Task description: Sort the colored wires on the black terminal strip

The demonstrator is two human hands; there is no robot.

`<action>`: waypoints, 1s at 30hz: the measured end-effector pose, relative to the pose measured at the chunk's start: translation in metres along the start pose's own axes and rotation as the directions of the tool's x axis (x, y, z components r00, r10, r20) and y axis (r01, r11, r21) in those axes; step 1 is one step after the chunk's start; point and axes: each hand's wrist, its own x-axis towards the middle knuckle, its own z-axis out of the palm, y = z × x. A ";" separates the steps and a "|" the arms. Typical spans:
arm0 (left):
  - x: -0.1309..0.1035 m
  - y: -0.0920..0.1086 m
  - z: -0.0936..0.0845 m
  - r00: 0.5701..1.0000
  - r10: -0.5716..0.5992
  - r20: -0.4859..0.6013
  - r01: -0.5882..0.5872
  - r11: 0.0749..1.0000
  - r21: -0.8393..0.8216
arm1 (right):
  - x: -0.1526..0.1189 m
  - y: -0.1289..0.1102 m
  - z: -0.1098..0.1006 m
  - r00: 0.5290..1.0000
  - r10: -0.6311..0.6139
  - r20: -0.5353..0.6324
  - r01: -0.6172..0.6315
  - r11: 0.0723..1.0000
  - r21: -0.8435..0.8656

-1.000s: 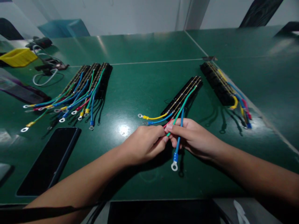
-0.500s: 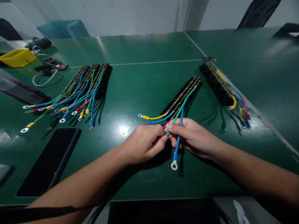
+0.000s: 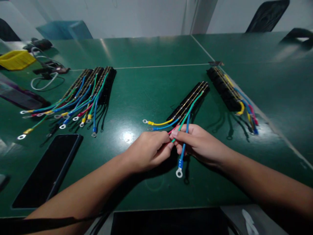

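Observation:
A black terminal strip with brass-coloured rails lies slanted on the green table, its coloured wires running toward me. My right hand pinches the green wire between thumb and fingers. Right against it, my left hand is closed on the end of the same green wire, with a red wire passing close to its fingers. Whatever tips these two wires is hidden by the hands. A blue wire with a ring terminal hangs past my right fingers. Yellow and blue ring-ended wires reach left.
Several wired strips lie side by side at the left; another wired strip is at the right. A phone lies near my left forearm. Farther back are a yellow bin, a white cable and a blue box.
The whole view has shifted slightly, so things appear a little farther left. Both hands keep the same hold on the wire.

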 end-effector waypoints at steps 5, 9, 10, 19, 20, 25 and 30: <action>-0.001 0.000 0.000 1.000 0.002 -0.015 -0.002 1.000 -0.005 | 0.000 0.002 -0.001 1.000 -0.013 0.015 0.013 0.999 -0.045; -0.001 -0.001 0.001 1.000 -0.001 0.013 0.001 1.000 0.018 | 0.000 0.000 0.000 1.000 -0.011 0.011 0.011 0.999 -0.035; -0.001 -0.001 0.000 1.000 -0.008 0.028 0.008 1.000 0.024 | 0.000 -0.001 0.000 1.000 -0.008 0.013 0.008 0.999 -0.032; 0.000 -0.001 -0.001 1.000 0.027 0.000 -0.027 1.000 0.006 | -0.001 -0.002 0.000 0.998 0.001 0.066 0.000 1.000 -0.015; -0.001 -0.001 -0.001 1.000 0.024 0.003 -0.024 1.000 0.006 | -0.001 -0.002 0.000 0.998 0.001 0.066 0.000 1.000 -0.014; -0.001 0.001 -0.002 0.998 -0.029 0.064 0.028 0.999 0.026 | 0.000 -0.002 0.000 0.998 -0.001 0.061 0.001 1.000 0.000; 0.000 0.001 -0.003 0.999 -0.020 0.043 0.019 1.000 0.018 | -0.001 -0.004 0.003 1.000 0.013 0.025 -0.013 1.000 -0.012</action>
